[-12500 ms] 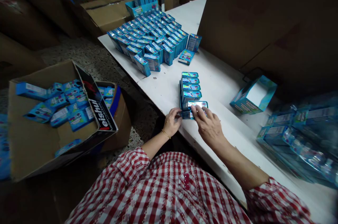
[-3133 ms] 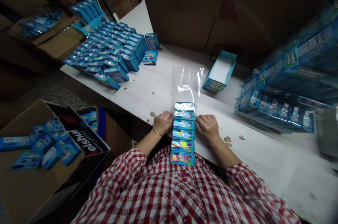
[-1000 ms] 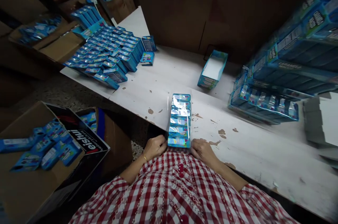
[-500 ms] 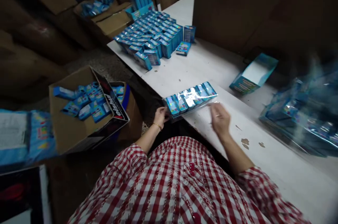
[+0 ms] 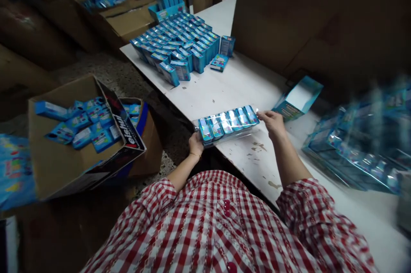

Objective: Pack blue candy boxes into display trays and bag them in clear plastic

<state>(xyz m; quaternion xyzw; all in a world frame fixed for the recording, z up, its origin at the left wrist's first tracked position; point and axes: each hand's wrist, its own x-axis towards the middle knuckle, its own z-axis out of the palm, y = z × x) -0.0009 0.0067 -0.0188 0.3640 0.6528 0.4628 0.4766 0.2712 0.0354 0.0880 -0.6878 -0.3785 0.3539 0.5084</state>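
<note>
A row of several small blue boxes in clear plastic wrap, a wrapped pack [image 5: 226, 124], lies across the front edge of the white table. My left hand [image 5: 195, 143] is closed around its left end, with some fingers hidden beneath it. At the other end, my right hand [image 5: 272, 123] pinches the plastic by its corner. Light glints off the film over the boxes. Just beyond my right hand stands an open blue display box [image 5: 298, 97] with a white inside.
Many upright blue boxes [image 5: 180, 41] stand in rows on the far table [image 5: 199, 93]. More wrapped packs [image 5: 359, 144] are stacked at right. A carton [image 5: 45, 153] of loose blue boxes stands at left, beside a blue bag [image 5: 16, 170]. A brown cardboard wall [image 5: 308, 20] rises behind.
My right hand, blurred and just below the pack's right end before, has moved up and now pinches the plastic there. My left hand keeps hold of the left end. The view has shifted slightly.
</note>
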